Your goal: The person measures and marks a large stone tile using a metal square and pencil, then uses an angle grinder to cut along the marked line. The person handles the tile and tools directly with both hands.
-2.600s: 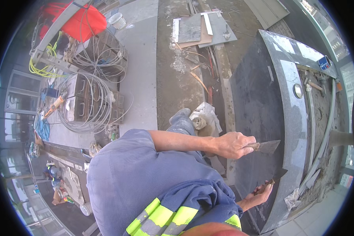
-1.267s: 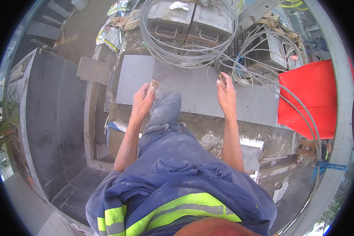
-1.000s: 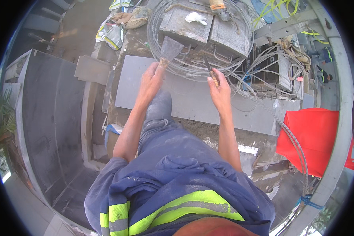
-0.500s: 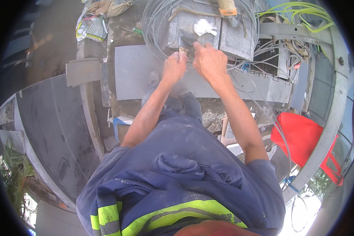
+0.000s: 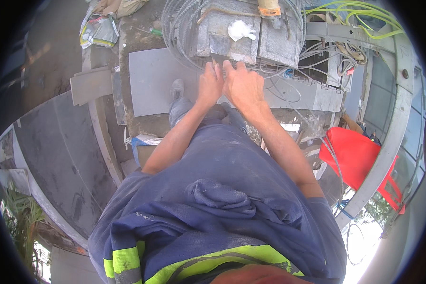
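My left hand [image 5: 210,86] is closed around the handle of a flat-bladed scraper, mostly hidden by the fingers. Close beside it, my right hand [image 5: 244,87] grips a dark-bladed trowel [image 5: 217,58], its blade pointing left across the left hand's tool; its handle is hidden in the fist. Both hands are at the near edge of a grey metal-looking block [image 5: 244,51]. On top of that block lies a crumpled white lump [image 5: 241,30], perhaps cloth or plastic. A greyish square patch [image 5: 219,45] shows just beyond the left fingers.
Coiled steel cable [image 5: 174,35] surrounds the block. A wooden-looking post with an orange band [image 5: 270,9] stands behind. Grey sheet [image 5: 149,85] lies below to the left. At the right are a red bag [image 5: 350,156], a curved metal frame [image 5: 402,99] and yellow-green hose [image 5: 364,12].
Both hands have drawn slightly back toward my body and closer together. The trowel blade has come down off the block's top to its near edge. The whole view has shifted a little.
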The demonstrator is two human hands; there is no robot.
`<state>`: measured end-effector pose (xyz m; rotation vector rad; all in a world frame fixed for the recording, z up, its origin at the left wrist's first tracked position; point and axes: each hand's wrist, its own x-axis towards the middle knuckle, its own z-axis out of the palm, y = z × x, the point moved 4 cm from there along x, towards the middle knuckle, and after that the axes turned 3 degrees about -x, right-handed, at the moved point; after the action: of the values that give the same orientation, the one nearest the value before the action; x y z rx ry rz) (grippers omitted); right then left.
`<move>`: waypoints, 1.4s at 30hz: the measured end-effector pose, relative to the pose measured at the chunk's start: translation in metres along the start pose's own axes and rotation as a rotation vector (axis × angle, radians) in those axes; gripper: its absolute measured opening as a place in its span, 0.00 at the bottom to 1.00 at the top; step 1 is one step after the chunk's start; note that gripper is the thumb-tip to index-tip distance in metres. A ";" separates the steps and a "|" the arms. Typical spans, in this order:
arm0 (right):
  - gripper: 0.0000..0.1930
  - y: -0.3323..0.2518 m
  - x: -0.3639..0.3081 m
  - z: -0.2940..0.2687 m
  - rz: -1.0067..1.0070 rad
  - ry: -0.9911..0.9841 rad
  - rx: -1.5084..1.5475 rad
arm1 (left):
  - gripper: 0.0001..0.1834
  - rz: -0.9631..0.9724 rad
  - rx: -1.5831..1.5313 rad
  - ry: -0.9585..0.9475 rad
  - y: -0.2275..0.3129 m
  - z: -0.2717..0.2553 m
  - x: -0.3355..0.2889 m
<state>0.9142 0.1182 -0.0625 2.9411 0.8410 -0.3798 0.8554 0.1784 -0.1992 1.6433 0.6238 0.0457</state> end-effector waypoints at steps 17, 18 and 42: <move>0.20 0.015 -0.033 0.010 0.055 -0.055 0.080 | 0.19 -0.124 0.031 -0.045 -0.001 0.000 -0.011; 0.19 0.017 -0.019 0.013 0.083 0.000 0.105 | 0.19 -0.018 0.013 -0.013 -0.011 0.005 -0.015; 0.20 0.240 -0.073 -0.001 0.429 0.305 0.253 | 0.24 -0.334 -0.371 -0.388 0.039 0.229 0.028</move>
<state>0.9810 -0.1228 -0.0454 3.3491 0.1638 -0.0077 0.9795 -0.0188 -0.2147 1.1332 0.5436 -0.3726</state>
